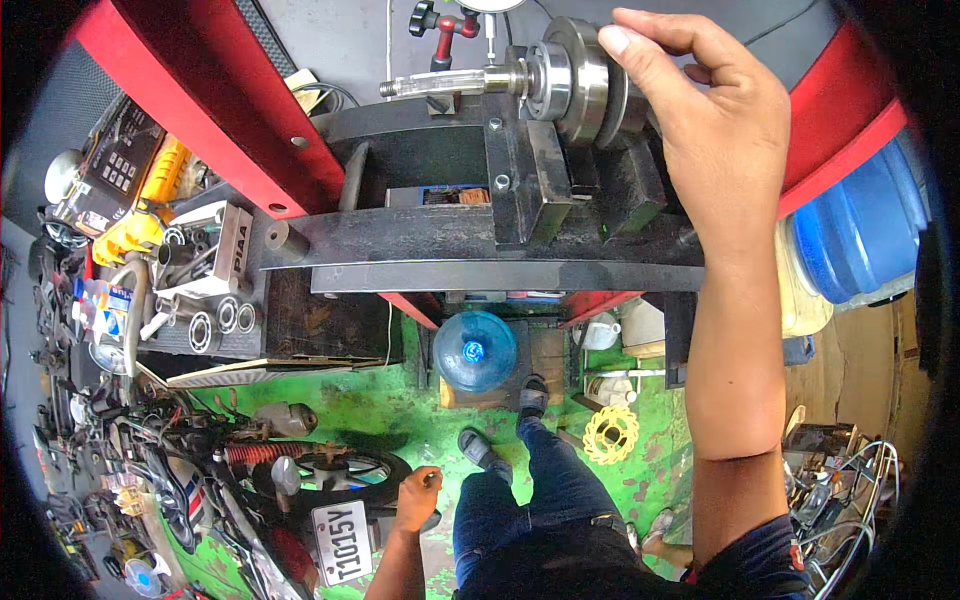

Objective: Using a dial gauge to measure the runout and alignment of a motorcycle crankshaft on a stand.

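Note:
A steel crankshaft (588,85) with round webs lies across black steel support blocks (545,180) on the press frame. Its thin shaft (440,82) points left, and a ball bearing (548,82) sits beside the webs. My right hand (715,120) reaches up to it, thumb and forefinger pinched at the rim of a web. Above the shaft, a dial gauge (491,40) has its stem pointing down near it, next to a red and black clamp arm (443,35). Low beside my legs, my left hand (418,500) is curled closed; a small dark bit shows at its fingers.
Red press uprights (220,90) flank the black crossbeam (400,235). At left a bench holds loose bearings (204,330) and a white box (215,245) of metal parts. Below are a blue water jug (475,350), a yellow brake disc (610,435) and a motorcycle wheel (340,475).

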A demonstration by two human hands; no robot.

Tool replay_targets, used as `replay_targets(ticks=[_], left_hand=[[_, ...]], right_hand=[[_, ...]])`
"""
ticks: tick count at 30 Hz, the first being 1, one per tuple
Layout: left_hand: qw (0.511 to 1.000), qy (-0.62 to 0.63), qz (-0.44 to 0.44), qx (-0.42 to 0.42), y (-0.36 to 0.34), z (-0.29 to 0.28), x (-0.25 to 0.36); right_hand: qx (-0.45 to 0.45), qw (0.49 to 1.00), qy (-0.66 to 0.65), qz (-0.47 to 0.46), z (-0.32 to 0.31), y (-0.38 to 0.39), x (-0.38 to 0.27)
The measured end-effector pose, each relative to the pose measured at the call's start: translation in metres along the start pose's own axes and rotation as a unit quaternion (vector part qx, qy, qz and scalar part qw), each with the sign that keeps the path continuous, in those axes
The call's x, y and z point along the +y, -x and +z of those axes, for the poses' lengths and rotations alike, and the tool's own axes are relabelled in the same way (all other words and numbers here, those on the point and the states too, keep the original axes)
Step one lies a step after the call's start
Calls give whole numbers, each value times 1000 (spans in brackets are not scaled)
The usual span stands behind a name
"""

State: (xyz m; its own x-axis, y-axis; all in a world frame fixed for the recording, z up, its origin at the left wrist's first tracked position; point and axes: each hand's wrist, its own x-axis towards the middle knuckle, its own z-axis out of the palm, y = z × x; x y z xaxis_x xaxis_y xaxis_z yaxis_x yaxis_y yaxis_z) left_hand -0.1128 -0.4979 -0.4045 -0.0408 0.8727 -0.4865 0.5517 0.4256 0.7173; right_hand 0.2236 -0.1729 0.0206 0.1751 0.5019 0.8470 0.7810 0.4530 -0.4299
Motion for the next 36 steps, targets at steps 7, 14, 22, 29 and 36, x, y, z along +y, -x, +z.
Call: replay_targets(ticks=[7,14,22,29,36], left_hand=[[999,29,32,-11,-12,-8,51],[990,99,104,-15,-22,-58,221],[932,197,288,100,-22,-115,334],[905,233,331,129,-29,-132,362],[904,214,346,136,-34,-131,359]], right_hand=[[73,974,-209,-45,-7,-10,5],[12,997,-78,2,-8,-5,-1],[19,995,-3,-101,2,-9,15],[76,980,-180,24,-14,-11,-25],[-28,999,-11,-31,-1,-3,2]])
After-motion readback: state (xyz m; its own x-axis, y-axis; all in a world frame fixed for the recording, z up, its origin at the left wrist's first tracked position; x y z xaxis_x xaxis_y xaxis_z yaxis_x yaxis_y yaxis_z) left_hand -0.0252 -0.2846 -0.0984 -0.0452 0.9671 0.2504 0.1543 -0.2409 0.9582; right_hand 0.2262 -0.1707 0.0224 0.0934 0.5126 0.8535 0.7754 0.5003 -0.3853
